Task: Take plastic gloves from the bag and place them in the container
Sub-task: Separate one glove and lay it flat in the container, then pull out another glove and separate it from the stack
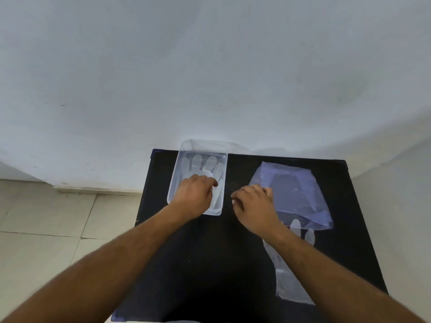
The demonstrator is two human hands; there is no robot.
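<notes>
Stock on your black worktop (210,264), all placed by reference to the container (180,173). Container: clear, rectangular, at the far left part of the worktop, its far end reaching past the worktop's back edge. Contents: one clear glove (206,165), lying flat with its finger end toward the container's far wall; whether more than one layer lies there cannot be told through the plastic. Your left hand (194,194) is down inside the container's near half, on the cuff end of that glove, fingers (213,183) curled down together onto the film; whether they pinch it or only press it cannot be told. Bag (293,190): translucent and bluish, flat on the worktop well to the right of the container, mouth toward you. Your right hand (253,206) sits between container and bag, its fingers (258,188) bent and resting on the bag's left edge, thumb tucked; it appears to steady the bag rather than hold any glove. Second glove (289,271): on the worktop nearer you than the bag, its finger end poking under the bag's mouth, the cuff toward you. Judged tally: one glove delivered, at least one outstanding; the bag's interior is too hazy to count further items, so treat the job as partway done.
</notes>
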